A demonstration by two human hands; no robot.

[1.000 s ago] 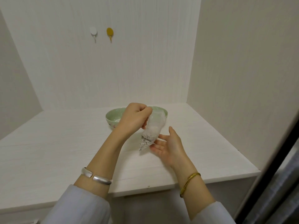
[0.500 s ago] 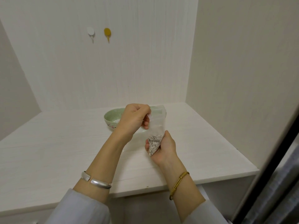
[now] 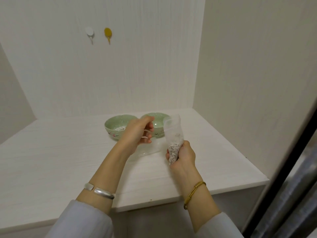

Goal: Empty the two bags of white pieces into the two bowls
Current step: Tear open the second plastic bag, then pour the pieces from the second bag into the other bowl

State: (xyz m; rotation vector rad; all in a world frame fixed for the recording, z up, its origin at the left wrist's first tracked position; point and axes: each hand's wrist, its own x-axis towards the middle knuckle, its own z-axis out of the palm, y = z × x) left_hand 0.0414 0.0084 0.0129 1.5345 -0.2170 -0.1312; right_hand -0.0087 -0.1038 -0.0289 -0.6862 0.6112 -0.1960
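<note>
Two pale green bowls stand side by side at the back of the white table. The left bowl [image 3: 113, 130] holds white pieces; the right bowl [image 3: 159, 117] is partly hidden behind my left hand and the bag. My right hand [image 3: 183, 156] grips the lower part of a clear bag [image 3: 172, 134] of white pieces, held upright with its mouth open at the top, just right of the right bowl. My left hand [image 3: 137, 133] is curled in front of the bowls, apart from the bag, with what looks like a thin white band [image 3: 147, 134] in its fingers.
A flat, empty clear bag [image 3: 147, 151] lies on the table [image 3: 51, 160] in front of the bowls. Walls close in the table at the back and right. A white hook [image 3: 90, 32] and a yellow hook [image 3: 108, 33] hang on the back wall.
My left hand has let go of the bag's top and drawn away to the left. My right hand has closed around the bag's lower part and holds it upright alone.
</note>
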